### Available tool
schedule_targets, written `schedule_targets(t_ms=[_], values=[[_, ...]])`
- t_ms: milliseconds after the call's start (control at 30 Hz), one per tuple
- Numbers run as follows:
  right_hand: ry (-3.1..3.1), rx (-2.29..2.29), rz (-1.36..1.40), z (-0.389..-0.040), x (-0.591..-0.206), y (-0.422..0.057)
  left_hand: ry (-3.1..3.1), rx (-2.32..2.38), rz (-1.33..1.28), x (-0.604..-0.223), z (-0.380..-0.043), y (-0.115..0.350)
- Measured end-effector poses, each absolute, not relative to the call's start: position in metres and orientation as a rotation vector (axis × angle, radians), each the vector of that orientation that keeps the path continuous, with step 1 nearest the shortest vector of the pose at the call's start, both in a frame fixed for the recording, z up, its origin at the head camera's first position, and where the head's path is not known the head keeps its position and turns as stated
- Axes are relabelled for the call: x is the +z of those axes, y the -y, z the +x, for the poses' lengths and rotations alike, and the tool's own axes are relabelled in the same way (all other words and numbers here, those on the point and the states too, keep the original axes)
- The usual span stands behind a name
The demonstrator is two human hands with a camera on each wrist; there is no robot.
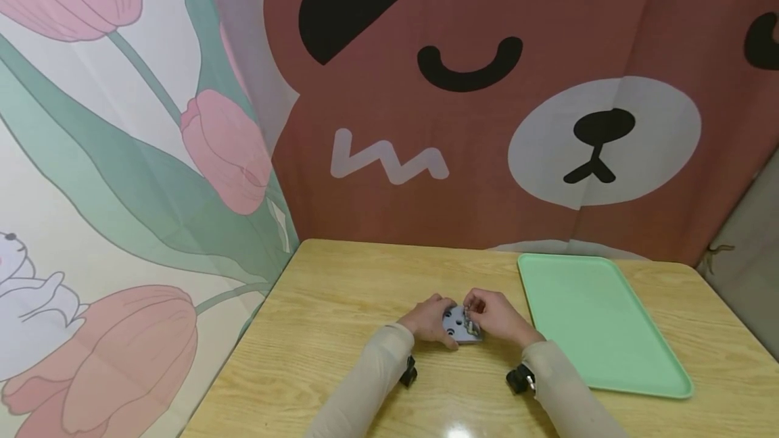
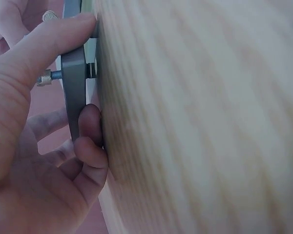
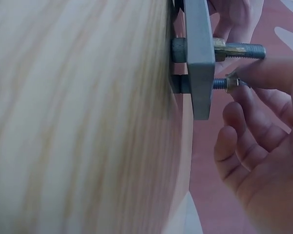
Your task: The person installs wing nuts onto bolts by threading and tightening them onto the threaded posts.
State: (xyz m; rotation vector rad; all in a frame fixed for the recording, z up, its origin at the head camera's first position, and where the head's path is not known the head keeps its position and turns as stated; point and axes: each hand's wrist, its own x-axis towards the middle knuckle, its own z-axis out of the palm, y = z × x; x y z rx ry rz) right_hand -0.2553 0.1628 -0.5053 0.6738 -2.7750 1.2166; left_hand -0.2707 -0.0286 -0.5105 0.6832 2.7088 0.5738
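A grey plate (image 1: 465, 334) with several holes is held just above the wooden table, bolts standing through it. My left hand (image 1: 429, 320) grips its left side, thumb along one edge and fingers curled round the other in the left wrist view. Screw heads poke out from the plate's underside (image 3: 199, 63) toward the table. My right hand (image 1: 498, 318) pinches a small brass-coloured nut (image 3: 232, 83) on the end of a thin bolt (image 3: 219, 84). Beside it a thicker bolt (image 3: 249, 50) carries another nut. On the left-hand side sits another nut (image 2: 45, 78) on its bolt.
A light green tray (image 1: 602, 323) lies on the table to the right of my right forearm. The wooden table (image 1: 341, 289) reaches back to a printed bear curtain (image 1: 475, 208). A tulip curtain (image 1: 122, 222) hangs at the left.
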Motion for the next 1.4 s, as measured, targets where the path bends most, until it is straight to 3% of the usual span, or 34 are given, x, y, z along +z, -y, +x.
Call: schedule_targets(t_ms=[1400], values=[[2.802,1.215,0.635,-0.2591,-0.5081,-0.1649,-2.702,0.575,0.686,-0.5099,-0.2711,0.0291]])
